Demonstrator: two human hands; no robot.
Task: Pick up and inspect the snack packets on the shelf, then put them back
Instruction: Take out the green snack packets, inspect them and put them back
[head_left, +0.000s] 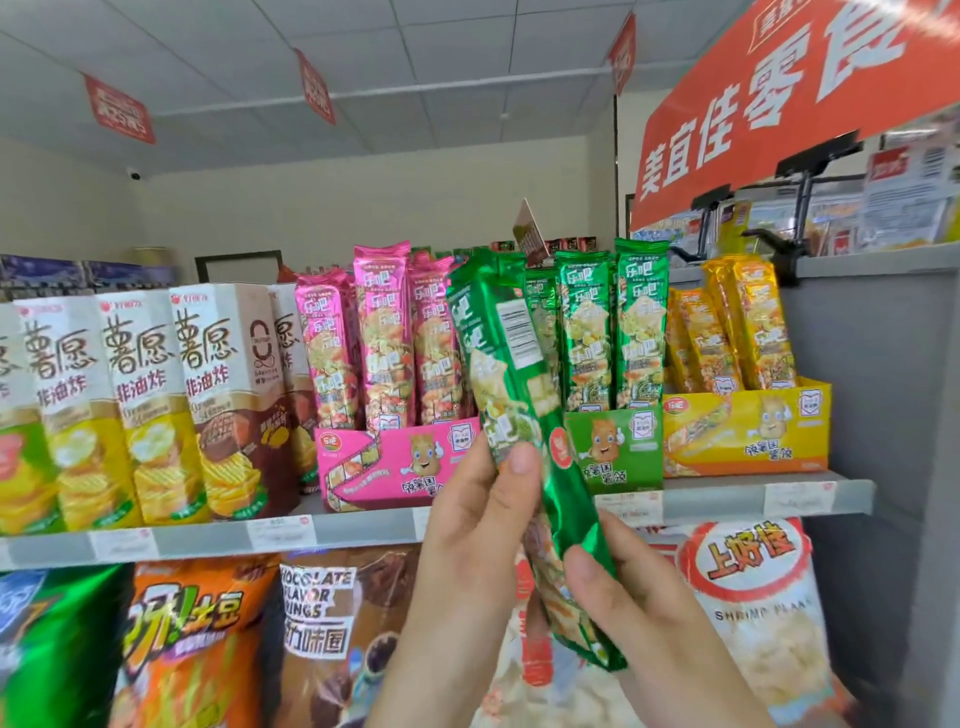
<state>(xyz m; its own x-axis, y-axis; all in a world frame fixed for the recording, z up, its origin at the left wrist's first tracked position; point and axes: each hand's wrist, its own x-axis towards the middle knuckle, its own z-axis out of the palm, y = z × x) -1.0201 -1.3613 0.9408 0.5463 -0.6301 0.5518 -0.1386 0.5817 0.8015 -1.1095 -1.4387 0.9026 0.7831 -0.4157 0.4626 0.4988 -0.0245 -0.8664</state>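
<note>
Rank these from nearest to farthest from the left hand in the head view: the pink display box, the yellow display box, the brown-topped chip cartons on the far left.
Measured from the left hand, whose grip is on the green packet:
1. Pink display box, just above and left of the hand.
2. Yellow display box, off to the right on the same shelf.
3. Brown-topped chip cartons, far left on the shelf.

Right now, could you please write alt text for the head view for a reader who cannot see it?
Both hands, left hand and right hand, hold a long green packet tilted in front of a shop shelf. Behind it, pink packets, green packets and yellow packets stand upright in matching display boxes.
</note>
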